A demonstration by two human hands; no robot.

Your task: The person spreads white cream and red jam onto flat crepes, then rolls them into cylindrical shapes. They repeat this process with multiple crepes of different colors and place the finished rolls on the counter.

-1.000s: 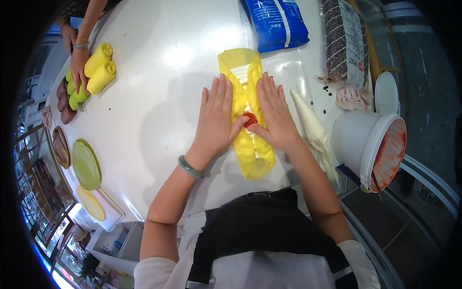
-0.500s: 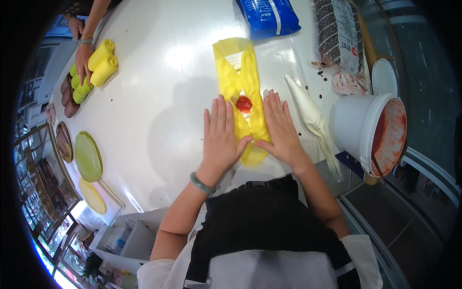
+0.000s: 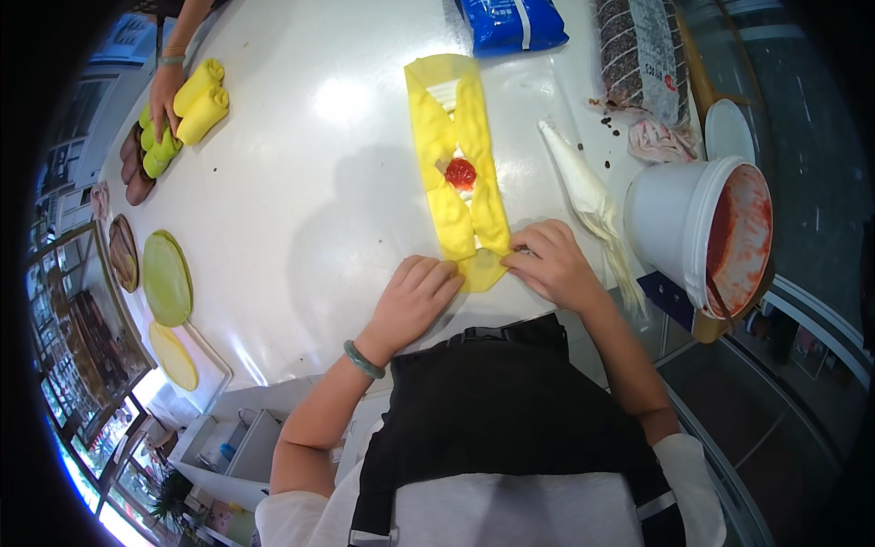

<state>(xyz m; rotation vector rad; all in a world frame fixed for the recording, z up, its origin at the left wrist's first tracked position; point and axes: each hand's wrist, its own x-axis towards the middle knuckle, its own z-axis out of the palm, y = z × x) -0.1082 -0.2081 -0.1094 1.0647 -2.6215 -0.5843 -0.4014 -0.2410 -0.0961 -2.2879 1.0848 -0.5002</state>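
A long yellow crepe (image 3: 432,196) lies on the white table in front of me, its two long sides folded inward. White cream (image 3: 446,95) shows in the gap between the folds, along with a round dab of red jam (image 3: 460,174). At the crepe's near end, my left hand (image 3: 415,296) is closed with its fingertips on the left edge. Opposite it, my right hand (image 3: 558,266) pinches the right edge between thumb and fingers. To the right lies a filled piping bag (image 3: 581,187) of pale cream, untouched.
A white bucket (image 3: 670,223) smeared red inside lies tipped at the right. Beyond are a blue package (image 3: 518,25) and a clear package of dark bits (image 3: 629,64). Far left, another person's hand (image 3: 164,93) touches green rolls beside yellow rolls (image 3: 200,102). Green crepes (image 3: 168,278) lie nearer.
Both hands have drawn back toward me from the crepe's long sides. Flat and spread before, their fingers are now closed at its near end corners.
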